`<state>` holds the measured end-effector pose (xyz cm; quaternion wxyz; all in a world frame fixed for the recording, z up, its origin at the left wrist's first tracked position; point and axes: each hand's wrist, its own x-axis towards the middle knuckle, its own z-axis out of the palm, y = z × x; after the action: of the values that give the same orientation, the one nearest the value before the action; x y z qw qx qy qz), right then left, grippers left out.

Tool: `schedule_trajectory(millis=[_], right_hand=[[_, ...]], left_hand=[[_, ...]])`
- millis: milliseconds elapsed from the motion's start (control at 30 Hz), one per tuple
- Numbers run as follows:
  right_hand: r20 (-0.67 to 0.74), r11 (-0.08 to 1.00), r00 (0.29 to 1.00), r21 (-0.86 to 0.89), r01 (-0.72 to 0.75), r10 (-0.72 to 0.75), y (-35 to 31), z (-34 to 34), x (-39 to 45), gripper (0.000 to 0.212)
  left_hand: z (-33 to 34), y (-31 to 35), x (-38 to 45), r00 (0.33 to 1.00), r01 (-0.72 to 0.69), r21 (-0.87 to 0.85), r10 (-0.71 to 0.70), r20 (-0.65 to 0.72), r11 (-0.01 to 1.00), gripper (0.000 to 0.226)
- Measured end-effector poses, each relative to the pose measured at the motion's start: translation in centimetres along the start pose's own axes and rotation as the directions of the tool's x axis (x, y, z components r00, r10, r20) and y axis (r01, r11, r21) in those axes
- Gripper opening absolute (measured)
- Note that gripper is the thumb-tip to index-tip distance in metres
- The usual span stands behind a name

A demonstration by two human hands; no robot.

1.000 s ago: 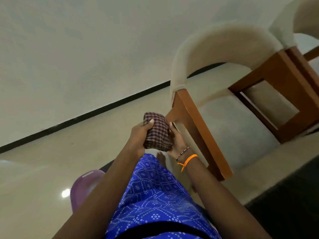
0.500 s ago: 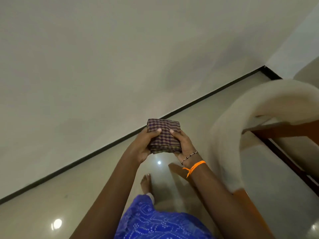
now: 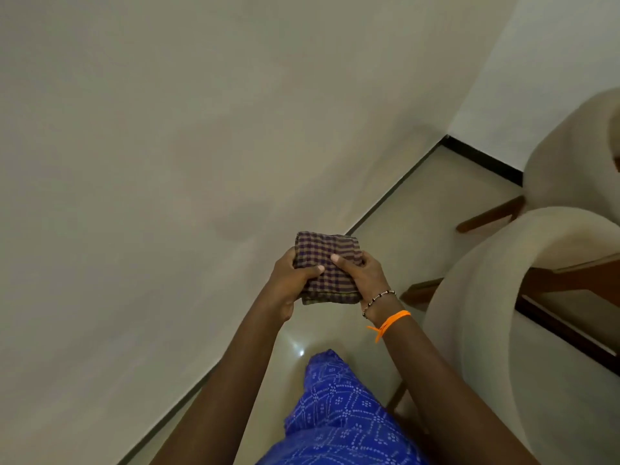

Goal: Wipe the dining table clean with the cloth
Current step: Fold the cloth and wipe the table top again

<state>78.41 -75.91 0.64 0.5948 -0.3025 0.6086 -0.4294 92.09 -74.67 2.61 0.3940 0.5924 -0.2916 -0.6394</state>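
Observation:
A folded checked cloth (image 3: 327, 263), purple and tan, is held in front of me at mid-frame. My left hand (image 3: 290, 283) grips its left side with the thumb laid on top. My right hand (image 3: 364, 276) grips its right side, thumb also on top; that wrist wears a bead bracelet and an orange band. The dining table is not in view.
A pale wall (image 3: 167, 162) fills the left and top, meeting the glossy floor (image 3: 396, 229) at a dark skirting line. Two cream upholstered chairs with brown wooden frames (image 3: 486, 313) (image 3: 570, 156) stand close on the right. My blue patterned garment (image 3: 339, 414) is at the bottom.
The view has swung along the wall toward the room corner, so a second chair now shows at the right. Both hands still hold the folded cloth, now flatter and a little further out.

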Motion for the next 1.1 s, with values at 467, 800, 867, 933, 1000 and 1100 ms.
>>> schedule_trajectory(millis=[467, 800, 867, 933, 1000, 1100], right_hand=[[-0.37, 0.944, 0.927, 0.278, 0.178, -0.066, -11.0, -8.3, 19.9, 0.007], [-0.493, 0.978, 0.862, 0.205, -0.022, 0.122, -15.1, -18.2, 34.3, 0.042], [-0.587, 0.99, 0.809, 0.106, 0.097, -0.017, -17.4, -19.8, 37.8, 0.037], [-0.564, 0.968, 0.817, 0.116, 0.224, -0.121, -19.9, -20.8, 41.1, 0.032], [-0.5, 0.906, 0.857, 0.294, 0.305, -0.126, -22.8, -22.4, 45.1, 0.036], [-0.371, 0.652, 0.929, 0.699, 0.293, -0.02, -27.3, -25.7, 50.0, 0.052]], left_hand=[[16.6, 12.7, 21.0, 0.973, -0.07, 0.214, 0.019, 0.232, 0.974, 0.029], [32.5, 18.3, 34.5, 0.924, -0.107, 0.393, -0.054, 0.379, 0.913, 0.021], [35.8, 19.6, 38.1, 0.922, -0.124, 0.4, -0.044, 0.385, 0.908, 0.017], [39.1, 21.1, 41.4, 0.914, -0.156, 0.42, -0.031, 0.405, 0.894, 0.015], [43.0, 22.9, 45.1, 0.9, -0.207, 0.457, -0.016, 0.437, 0.865, 0.019], [49.0, 26.2, 49.3, 0.825, -0.236, 0.476, -0.084, 0.559, 0.847, 0.022]])
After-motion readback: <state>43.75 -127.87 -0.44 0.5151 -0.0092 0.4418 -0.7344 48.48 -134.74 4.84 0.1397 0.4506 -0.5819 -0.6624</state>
